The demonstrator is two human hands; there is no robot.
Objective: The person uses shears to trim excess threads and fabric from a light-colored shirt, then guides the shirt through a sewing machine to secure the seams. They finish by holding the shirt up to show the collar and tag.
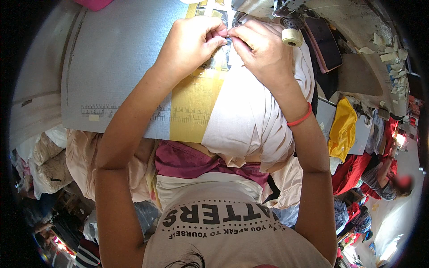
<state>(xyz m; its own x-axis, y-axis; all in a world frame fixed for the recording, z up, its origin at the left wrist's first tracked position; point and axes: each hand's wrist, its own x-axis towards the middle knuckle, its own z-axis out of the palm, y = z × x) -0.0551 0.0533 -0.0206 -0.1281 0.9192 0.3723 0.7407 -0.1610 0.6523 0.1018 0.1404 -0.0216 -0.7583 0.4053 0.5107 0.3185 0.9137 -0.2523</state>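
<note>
Both hands meet at the far middle of the sewing table [120,53], beside the lit needle area of a sewing machine [353,22]. My left hand [190,42] is closed, thumb and forefinger pinched together. Fingertip to fingertip with it, my right hand [266,51] pinches too. Whatever sits between their fingertips is too small and hidden to name. A pale pink-white cloth [246,111] lies bunched under my right hand and forearm, running down over the table's near edge toward my lap. Yellowish tape [194,100] covers a strip of the tabletop left of the cloth.
A cream knob [292,38] juts from the machine near my right hand. Right of it lies a dark phone [322,42]. Ruler markings [134,114] line the table's near edge. Yellow cloth [343,127] hangs at the right; another person [380,178] is farther right.
</note>
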